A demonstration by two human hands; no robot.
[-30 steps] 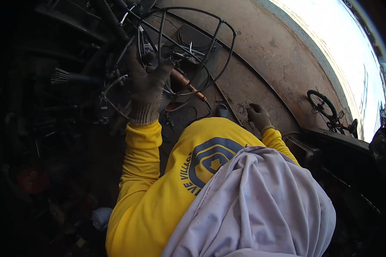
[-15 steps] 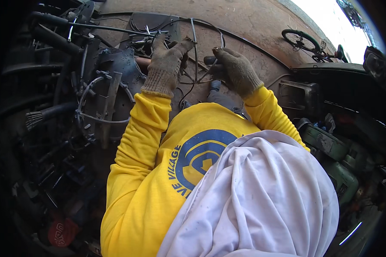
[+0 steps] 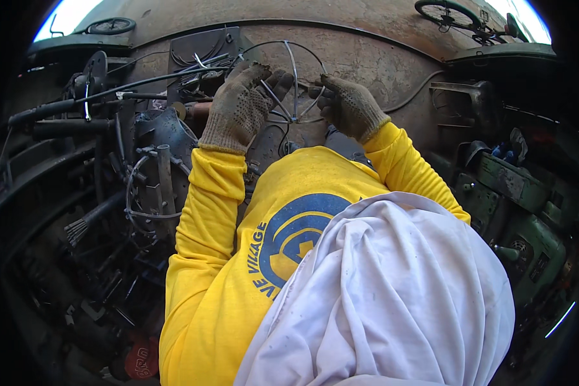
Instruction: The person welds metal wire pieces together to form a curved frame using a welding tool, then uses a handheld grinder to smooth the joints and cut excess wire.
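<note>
Between my two gloved hands is a round metal wire frame (image 3: 295, 80), with thin spokes that meet at a joint near me. My left hand (image 3: 237, 109), in a worn knitted glove with dots, is closed on the left side of its rim. Closed on the right side of the rim is my right hand (image 3: 352, 108), in the same kind of glove. The fingertips of both hands are partly hidden. Left of my left hand, a dark workbench carries a bundle of thin rods (image 3: 202, 67) and a long dark bar (image 3: 141, 82).
Another wire ring (image 3: 130, 193) hangs at the left beside a metal tube (image 3: 165, 174) and a frayed brush (image 3: 77, 230). Green machinery (image 3: 518, 183) stands at the right. A bicycle (image 3: 449, 14) lies at the far right, and a cable (image 3: 399, 100) crosses the brown floor.
The view has swung, so the surroundings sit differently in it. My left hand has moved slightly left and nearer. Both hands still hold the wire frame.
</note>
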